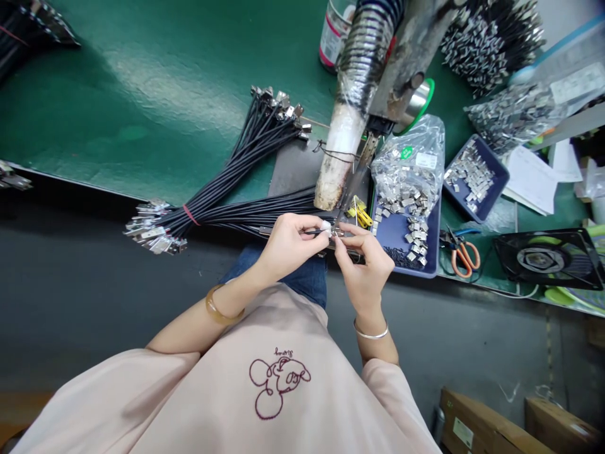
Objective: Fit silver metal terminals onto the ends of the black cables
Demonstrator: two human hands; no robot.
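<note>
My left hand [293,244] pinches a thin black cable [312,232] near its end; one fingertip carries a white covering. Close beside it, my right hand [365,260] is closed with thumb and forefinger on a small metal connector [334,232] at the cable's end. Finer detail between the fingertips is too small to make out. Just above the fingers, a slanted soldering iron [362,167] points down at the connector, alongside a wrapped fume hose [331,183]. To the left lies a bundle of black cables [227,173] with metal connectors, tied by a red band.
Right of my hands sits a blue tray [394,233] with metal shells and a plastic bag [411,151]. Beyond it are a smaller tray [498,189], orange-handled pliers [466,258] and a black fan [543,258]. A jar [331,41] stands behind. The green table's edge runs before me.
</note>
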